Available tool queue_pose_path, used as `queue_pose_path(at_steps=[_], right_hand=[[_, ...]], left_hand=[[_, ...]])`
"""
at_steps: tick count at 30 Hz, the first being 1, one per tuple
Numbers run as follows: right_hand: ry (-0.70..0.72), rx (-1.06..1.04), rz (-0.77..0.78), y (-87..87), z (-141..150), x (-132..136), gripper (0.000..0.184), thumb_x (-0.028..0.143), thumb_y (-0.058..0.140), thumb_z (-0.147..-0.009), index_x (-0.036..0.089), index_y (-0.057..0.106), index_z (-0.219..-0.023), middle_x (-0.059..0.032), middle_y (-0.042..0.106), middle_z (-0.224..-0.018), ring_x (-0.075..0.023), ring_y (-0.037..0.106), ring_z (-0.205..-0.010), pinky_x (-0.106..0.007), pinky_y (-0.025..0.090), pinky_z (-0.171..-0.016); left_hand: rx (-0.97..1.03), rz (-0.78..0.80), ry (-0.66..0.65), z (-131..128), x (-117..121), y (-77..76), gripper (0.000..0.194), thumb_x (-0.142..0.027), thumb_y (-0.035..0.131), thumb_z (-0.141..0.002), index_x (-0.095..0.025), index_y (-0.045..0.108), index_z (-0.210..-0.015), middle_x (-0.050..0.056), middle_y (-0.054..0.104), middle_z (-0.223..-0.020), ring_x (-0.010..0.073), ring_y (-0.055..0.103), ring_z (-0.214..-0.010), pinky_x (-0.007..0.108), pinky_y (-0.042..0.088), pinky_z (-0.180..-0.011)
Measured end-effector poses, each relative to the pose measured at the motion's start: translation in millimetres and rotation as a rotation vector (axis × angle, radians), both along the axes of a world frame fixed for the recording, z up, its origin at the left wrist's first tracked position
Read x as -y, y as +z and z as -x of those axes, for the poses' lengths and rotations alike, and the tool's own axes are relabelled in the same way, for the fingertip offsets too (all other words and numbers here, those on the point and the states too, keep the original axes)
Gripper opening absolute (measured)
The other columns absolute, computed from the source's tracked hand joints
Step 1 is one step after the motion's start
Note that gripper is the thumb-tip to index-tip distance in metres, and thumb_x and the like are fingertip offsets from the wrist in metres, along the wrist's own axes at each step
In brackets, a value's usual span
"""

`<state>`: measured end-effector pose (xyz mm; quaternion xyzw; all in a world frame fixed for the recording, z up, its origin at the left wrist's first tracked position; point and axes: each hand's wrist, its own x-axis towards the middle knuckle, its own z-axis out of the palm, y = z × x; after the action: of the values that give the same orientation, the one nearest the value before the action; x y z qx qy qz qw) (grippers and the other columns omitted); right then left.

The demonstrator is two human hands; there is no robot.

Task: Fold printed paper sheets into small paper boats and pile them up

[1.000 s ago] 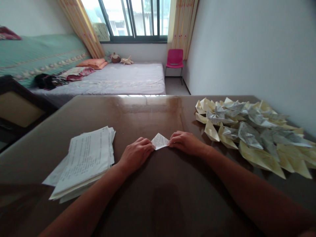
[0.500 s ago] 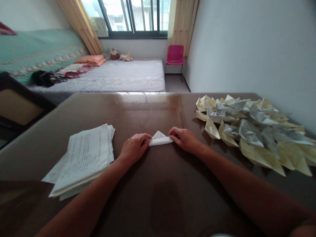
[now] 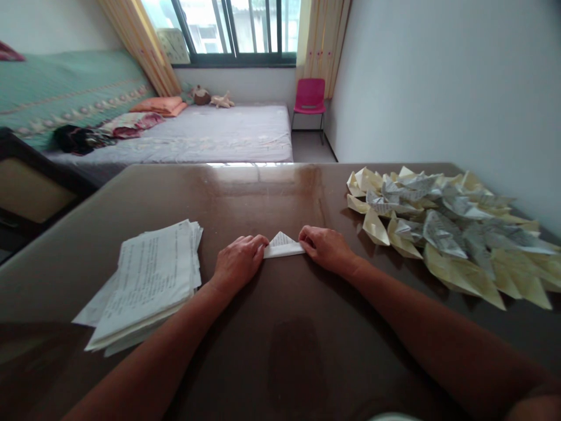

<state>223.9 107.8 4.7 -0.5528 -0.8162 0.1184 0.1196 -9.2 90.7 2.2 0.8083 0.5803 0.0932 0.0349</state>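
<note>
A folded sheet of printed paper [image 3: 283,249] lies on the table between my hands, a small triangle with a flat white band along its near side. My left hand [image 3: 240,257] grips the band's left end, fingers curled with the thumb underneath or behind, partly hidden. At the other end my right hand [image 3: 326,248] pinches the band's right corner between thumb and fingers. Printing shows on the triangle's peak above the band.
Left of my arm lies a stack of printed sheets [image 3: 149,280]. Folded paper boats [image 3: 445,234] crowd the right side of the glossy brown table [image 3: 245,199]. Beyond stand a bed [image 3: 228,134] and a pink chair [image 3: 310,96]. A white rim [image 3: 394,417] shows at the bottom edge.
Both hands stay at the ends of the folded paper. The band's near edge looks straighter and flatter now; the whole view has shifted very slightly.
</note>
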Motion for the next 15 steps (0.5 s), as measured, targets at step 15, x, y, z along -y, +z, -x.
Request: queue_pose_path(at_steps=[15], right_hand=[[0.004, 0.059, -0.045, -0.2, 3.9, 1.6, 0.012, 0.03, 0.047, -0.089, 0.023, 0.057, -0.09, -0.0005, 0.068, -0.086, -0.0142, 0.058, -0.069, -0.026, 0.027, -0.057]], left_hand=[[-0.123, -0.236, -0.176, -5.0, 8.7, -1.5, 0.031, -0.021, 0.044, -0.093, -0.026, 0.054, -0.121, 0.007, 0.059, -0.111, 0.0237, 0.049, -0.108, 0.034, 0.046, -0.082]])
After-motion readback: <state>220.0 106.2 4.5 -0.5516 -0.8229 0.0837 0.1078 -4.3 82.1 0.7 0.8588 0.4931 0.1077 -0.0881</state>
